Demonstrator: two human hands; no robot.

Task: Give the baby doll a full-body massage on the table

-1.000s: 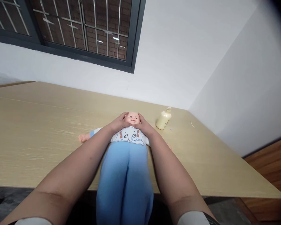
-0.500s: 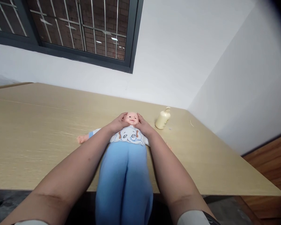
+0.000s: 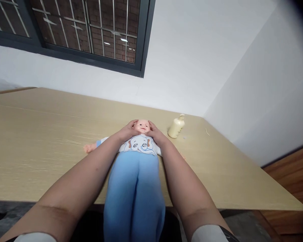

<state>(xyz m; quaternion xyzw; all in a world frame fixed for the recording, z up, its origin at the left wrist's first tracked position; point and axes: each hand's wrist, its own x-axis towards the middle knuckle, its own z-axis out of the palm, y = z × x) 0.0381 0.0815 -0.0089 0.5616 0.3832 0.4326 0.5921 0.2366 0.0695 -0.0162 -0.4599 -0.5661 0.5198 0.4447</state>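
A baby doll point(image 3: 138, 144) lies face up on the table, in a white top with an elephant print and light blue trousers. Its legs reach over the near edge towards me. My left hand point(image 3: 128, 131) is curved round one side of the doll's head, thumb by the chin. On the other side my right hand point(image 3: 155, 133) cups the head in the same way. Both palms press against the cheeks, and the fingertips are partly hidden behind the head. One doll arm sticks out past my left forearm; the other is mostly covered by my right forearm.
A cream pump bottle point(image 3: 176, 127) stands upright to the right of the doll's head. Farther right a thin pale strip point(image 3: 207, 132) lies on the wooden table point(image 3: 53, 134). White walls and a barred window point(image 3: 91, 30) rise behind the table.
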